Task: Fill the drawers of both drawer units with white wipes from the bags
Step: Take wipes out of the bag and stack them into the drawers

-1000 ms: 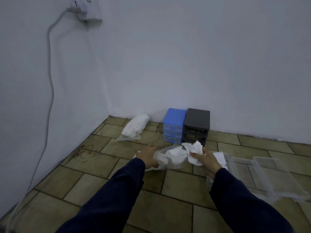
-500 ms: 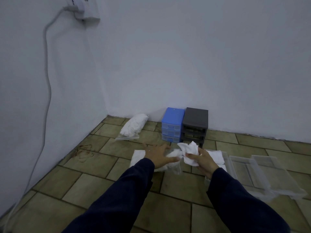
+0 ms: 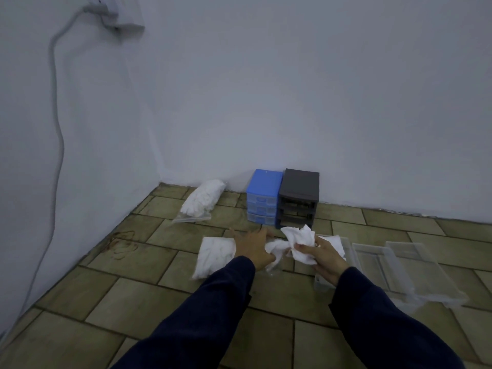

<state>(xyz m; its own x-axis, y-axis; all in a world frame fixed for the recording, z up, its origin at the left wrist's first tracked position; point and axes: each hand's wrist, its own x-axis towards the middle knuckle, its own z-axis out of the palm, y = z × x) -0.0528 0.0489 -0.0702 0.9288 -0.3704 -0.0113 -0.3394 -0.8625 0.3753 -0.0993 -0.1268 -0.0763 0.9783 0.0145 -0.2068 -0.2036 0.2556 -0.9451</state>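
My right hand [image 3: 320, 257] grips a crumpled bunch of white wipes [image 3: 299, 238] just above the floor. My left hand [image 3: 251, 247] lies flat with spread fingers on a clear bag of wipes [image 3: 214, 255] on the tiles. Behind the hands, against the wall, stand a blue drawer unit [image 3: 262, 197] with its drawers in and a dark grey drawer unit [image 3: 298, 198] with empty slots. Three clear drawers lie to the right: one [image 3: 334, 245] holds wipes, two [image 3: 378, 265] [image 3: 415, 265] hold nothing. A second full bag [image 3: 202, 199] lies at the back left.
Walls meet in a corner at the back left. A grey cable [image 3: 54, 129] hangs down the left wall from a socket [image 3: 119, 14]. Brown tiled floor [image 3: 133, 302] stretches toward me on the left.
My left hand has let go of the bag's mouth and now presses flat on the bag. My right hand has pulled the bunch of wipes clear of the bag, toward the right.
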